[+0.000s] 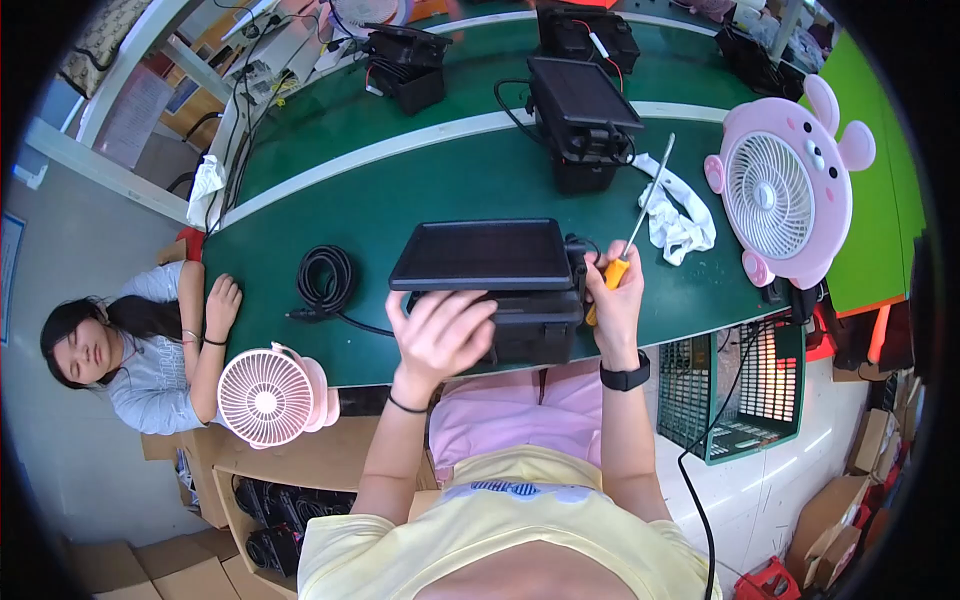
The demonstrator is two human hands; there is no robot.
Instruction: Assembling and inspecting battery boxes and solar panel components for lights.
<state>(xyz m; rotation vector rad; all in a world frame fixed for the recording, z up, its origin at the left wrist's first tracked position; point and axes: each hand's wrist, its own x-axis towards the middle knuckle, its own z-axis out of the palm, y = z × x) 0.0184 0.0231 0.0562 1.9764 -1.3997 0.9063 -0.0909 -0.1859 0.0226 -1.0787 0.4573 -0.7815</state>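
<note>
Resting left fingers point(436, 308), spread, at seven o'clock of black panel point(483, 256), apparently to steady it. Gripping screwdriver point(615, 273) in right fingers point(631, 268), tip toward one o'clock, probably for clearance

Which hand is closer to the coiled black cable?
Left. The left hand is right of the cable, at the near side of the black device; the right hand is farther, at its right side, holding a screwdriver.

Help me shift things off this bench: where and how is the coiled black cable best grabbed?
Probably by the left side of the coiled black cable, pinching its turns together from the person's left: they form a ring with an open middle, while a lead trails rightward toward the left hand.
</note>
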